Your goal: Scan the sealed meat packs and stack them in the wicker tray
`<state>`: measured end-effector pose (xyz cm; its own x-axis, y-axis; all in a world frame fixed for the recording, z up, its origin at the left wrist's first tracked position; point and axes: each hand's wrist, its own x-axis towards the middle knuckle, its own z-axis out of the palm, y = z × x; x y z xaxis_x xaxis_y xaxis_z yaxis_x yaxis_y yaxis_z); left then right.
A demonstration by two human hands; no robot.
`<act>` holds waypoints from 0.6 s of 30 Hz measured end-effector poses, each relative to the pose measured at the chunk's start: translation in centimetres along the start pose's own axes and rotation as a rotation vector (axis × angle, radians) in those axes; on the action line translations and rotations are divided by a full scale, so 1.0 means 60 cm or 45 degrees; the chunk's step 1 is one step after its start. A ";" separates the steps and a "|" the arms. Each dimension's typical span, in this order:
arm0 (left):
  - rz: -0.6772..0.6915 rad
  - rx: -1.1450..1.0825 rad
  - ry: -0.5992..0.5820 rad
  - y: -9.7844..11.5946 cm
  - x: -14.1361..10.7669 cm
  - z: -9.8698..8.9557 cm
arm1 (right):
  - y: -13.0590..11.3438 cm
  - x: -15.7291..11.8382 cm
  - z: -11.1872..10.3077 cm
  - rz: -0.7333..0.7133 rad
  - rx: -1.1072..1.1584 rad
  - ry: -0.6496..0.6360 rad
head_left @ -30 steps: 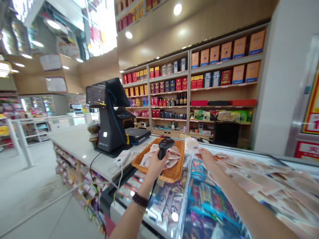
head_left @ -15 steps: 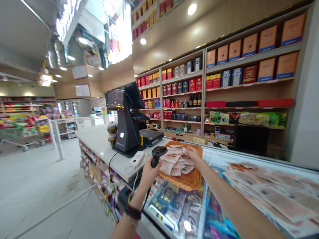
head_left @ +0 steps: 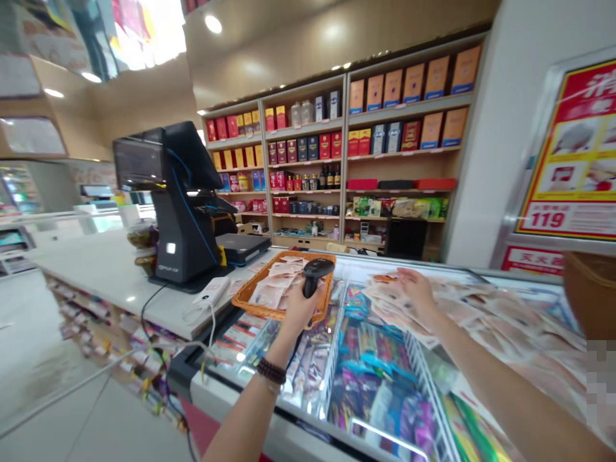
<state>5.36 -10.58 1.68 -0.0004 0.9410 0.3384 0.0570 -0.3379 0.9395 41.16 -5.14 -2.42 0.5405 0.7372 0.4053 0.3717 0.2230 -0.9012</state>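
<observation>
My left hand [head_left: 299, 309] is wrapped round the handle of a black barcode scanner [head_left: 317, 269], held over the right part of an orange wicker basket [head_left: 245, 307]. Pale flat packets [head_left: 272, 289] lie heaped in that basket. Over on the glass freezer top, my right hand [head_left: 416, 289] reaches to the far left part of a wide spread of similar packets [head_left: 486, 314]. Its fingertips are at a small orange-brown item [head_left: 385, 278]; whether they grip anything is too unclear to tell.
A black checkout terminal [head_left: 180, 212] and a flat dark device [head_left: 243, 249] stand on the white counter [head_left: 96, 263]. A white box with a cable [head_left: 212, 292] sits near the counter's edge. Colourful packages [head_left: 375, 366] show through the freezer glass. A brown basket [head_left: 590, 289] is at the far right.
The view has turned right. My right hand has left the wicker basket and moved right to the spread packets. My left hand still holds the scanner, now over the basket's right part.
</observation>
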 end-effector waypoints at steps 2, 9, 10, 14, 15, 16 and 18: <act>-0.009 -0.024 -0.107 -0.002 -0.003 0.048 | 0.016 -0.007 -0.056 -0.031 -0.284 0.021; -0.139 -0.068 -0.377 -0.044 -0.028 0.182 | 0.039 -0.059 -0.125 -0.116 -1.375 -0.377; -0.143 -0.026 -0.394 -0.054 -0.032 0.192 | 0.035 -0.061 -0.122 -0.088 -1.433 -0.425; -0.080 0.122 -0.471 -0.086 -0.049 0.202 | 0.017 -0.049 -0.110 0.025 -1.533 -0.553; -0.063 0.138 -0.481 -0.090 -0.052 0.200 | 0.015 -0.044 -0.108 0.015 -1.550 -0.557; -0.053 0.140 -0.488 -0.093 -0.054 0.197 | 0.014 -0.040 -0.106 -0.001 -1.561 -0.552; -0.061 0.112 -0.496 -0.094 -0.056 0.191 | 0.016 -0.033 -0.105 -0.013 -1.540 -0.534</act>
<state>16.48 -11.61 -5.40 0.3723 0.8984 0.2330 0.1513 -0.3065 0.9398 45.22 -10.41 -3.13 0.3373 0.9319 0.1336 0.9403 -0.3265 -0.0963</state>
